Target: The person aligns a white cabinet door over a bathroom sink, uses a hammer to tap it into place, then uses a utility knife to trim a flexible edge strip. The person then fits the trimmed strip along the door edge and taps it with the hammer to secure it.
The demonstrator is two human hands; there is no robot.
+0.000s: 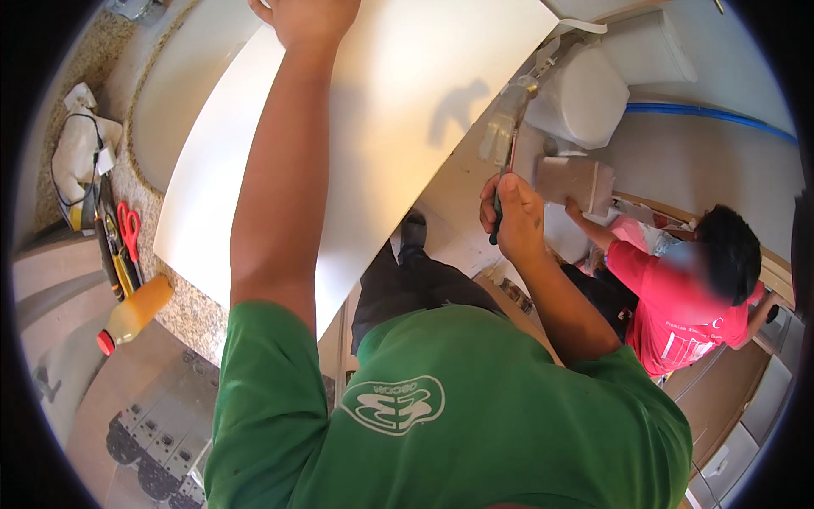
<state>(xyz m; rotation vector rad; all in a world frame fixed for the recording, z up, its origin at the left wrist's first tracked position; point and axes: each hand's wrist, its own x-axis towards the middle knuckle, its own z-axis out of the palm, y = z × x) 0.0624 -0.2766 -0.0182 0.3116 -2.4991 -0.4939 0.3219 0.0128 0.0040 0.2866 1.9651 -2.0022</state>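
Observation:
A large white panel (381,110) slants across the counter and rises out of view at the top. My left hand (312,19) is over its upper part; a thumb shows, but the upper edge of the picture cuts off the other fingers. My right hand (519,216) is closed around the dark green handle of a slim tool (498,222), just right of the panel's edge. A thin reddish shaft points up from that fist; its tip is hard to make out against the clutter behind. Shadows of a hand and tool fall on the panel.
Red-handled scissors (129,227), a cabled white bundle (80,153) and a yellow bottle (136,314) lie on the granite counter (191,310) at left. A toilet (585,97) stands at upper right. A co-worker in a red shirt (670,305) bends at right, one hand at a box (577,180).

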